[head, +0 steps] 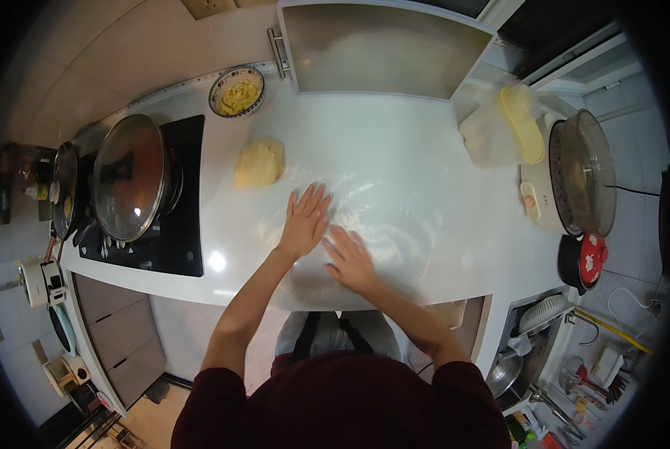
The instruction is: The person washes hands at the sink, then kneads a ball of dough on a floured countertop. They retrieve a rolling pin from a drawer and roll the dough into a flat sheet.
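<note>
My left hand (307, 216) lies palm down on or just over the white countertop (402, 146), its fingers apart and pointing away from me. Close beside it, lower and to the right, my right hand (351, 259) is also palm down, slightly blurred, with nothing in it. The counter under and around both hands has a shiny, streaky film. A lump of pale yellow dough (259, 163) rests beyond my left hand, up and to the left. Behind the dough stands a patterned bowl (214, 95) holding yellow food that looks like scrambled egg.
At left, a lidded pan (130, 179) sits on a black cooktop (186, 247). A raised frosted cabinet door (380, 53) overhangs the back. At right stand a yellow-lidded plastic container (489, 132), an electric steamer (543, 179) and a red-lidded pot (571, 264); a sink (528, 348) lies nearer.
</note>
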### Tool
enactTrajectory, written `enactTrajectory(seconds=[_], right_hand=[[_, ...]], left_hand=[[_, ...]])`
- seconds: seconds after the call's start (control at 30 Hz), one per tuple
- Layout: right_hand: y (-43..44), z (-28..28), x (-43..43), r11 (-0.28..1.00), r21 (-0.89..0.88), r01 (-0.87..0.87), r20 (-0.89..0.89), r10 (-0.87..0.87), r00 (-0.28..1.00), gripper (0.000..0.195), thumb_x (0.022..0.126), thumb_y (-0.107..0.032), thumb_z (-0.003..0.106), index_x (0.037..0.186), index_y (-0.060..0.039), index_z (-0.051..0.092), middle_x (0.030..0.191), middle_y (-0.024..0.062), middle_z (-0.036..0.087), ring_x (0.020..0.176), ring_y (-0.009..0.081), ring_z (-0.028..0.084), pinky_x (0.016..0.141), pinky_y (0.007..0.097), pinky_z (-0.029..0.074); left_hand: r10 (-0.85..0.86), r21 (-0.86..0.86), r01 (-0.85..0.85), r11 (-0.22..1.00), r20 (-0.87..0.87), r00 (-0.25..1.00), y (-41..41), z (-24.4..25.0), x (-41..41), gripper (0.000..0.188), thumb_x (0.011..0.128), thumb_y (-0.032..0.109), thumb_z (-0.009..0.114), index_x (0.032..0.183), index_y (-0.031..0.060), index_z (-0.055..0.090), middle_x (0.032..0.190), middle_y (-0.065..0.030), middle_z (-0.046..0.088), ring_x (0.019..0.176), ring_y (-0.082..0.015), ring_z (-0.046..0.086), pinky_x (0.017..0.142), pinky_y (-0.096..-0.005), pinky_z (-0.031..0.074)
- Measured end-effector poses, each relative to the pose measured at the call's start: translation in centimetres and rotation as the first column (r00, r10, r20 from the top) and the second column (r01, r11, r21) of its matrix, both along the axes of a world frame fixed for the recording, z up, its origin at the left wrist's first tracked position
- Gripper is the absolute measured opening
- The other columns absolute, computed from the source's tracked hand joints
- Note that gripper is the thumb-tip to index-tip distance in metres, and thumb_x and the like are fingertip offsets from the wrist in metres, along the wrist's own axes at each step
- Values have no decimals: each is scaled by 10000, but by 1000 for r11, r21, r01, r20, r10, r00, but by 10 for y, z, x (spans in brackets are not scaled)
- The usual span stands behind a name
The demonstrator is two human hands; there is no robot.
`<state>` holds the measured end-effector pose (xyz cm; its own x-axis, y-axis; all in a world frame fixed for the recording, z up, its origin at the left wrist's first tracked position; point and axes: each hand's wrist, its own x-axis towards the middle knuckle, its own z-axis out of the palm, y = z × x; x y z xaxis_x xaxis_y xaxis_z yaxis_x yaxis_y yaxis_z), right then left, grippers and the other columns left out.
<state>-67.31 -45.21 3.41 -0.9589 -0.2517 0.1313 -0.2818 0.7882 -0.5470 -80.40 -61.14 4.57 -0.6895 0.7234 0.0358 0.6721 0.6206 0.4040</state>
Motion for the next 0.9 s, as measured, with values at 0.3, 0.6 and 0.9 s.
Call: enactTrajectory(seconds=[0.3,0.6,0.9], right_hand=[[113,28,78,974,227,25,84,-45,995,689,753,-292,731,1356,-74,478,1492,197,335,1376,394,317,1107,594,229],[10,2,-33,980,166,-112,-12,115,993,641,826,-400,643,1361,-89,477,1502,165,338,1394,326,302,1148,506,190],[123,2,13,931,328,161,-6,-168,986,714,844,-356,636,1429,-39,377,1538,219,226,1402,422,234,1130,576,174]], left_hand=[[76,-213,-47,976,131,989,-105,20,133,920,776,515,689,1464,44,301,1535,-272,176,1438,-397,160,1123,-604,105],[112,17,-110,994,-107,988,-22,-13,29,749,868,411,594,1455,37,320,1529,-236,231,1429,-369,204,1146,-538,151],[-45,6,45,999,-63,997,63,-15,58,752,902,477,525,1478,54,288,1551,-219,196,1448,-352,166,1159,-536,110]])
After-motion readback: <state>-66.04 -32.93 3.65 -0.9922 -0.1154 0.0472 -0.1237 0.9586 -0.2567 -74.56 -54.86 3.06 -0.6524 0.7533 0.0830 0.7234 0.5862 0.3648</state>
